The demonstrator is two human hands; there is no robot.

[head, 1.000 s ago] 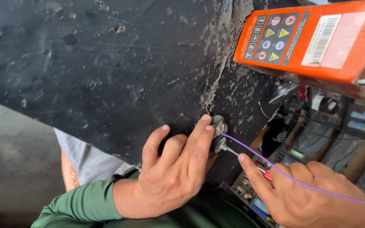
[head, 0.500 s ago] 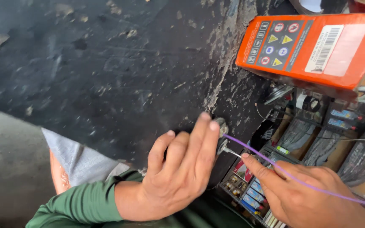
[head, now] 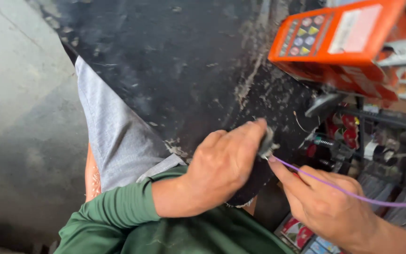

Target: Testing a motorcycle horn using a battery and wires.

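A black, scuffed counter (head: 175,61) fills the upper middle of the view, its dark top streaked with pale scratches, dust and flecks of dried grit, thickest in a band running down toward its near edge. The near edge is chipped and ragged, with pale patches where the surface has flaked. An orange box-shaped device (head: 339,42) with a panel of small coloured buttons sits over the counter's far right corner. Below and to the left lies a grey concrete floor (head: 19,117).

Repair workshop: grimy workbench (head: 175,70), orange tester (head: 334,42), parts clutter.
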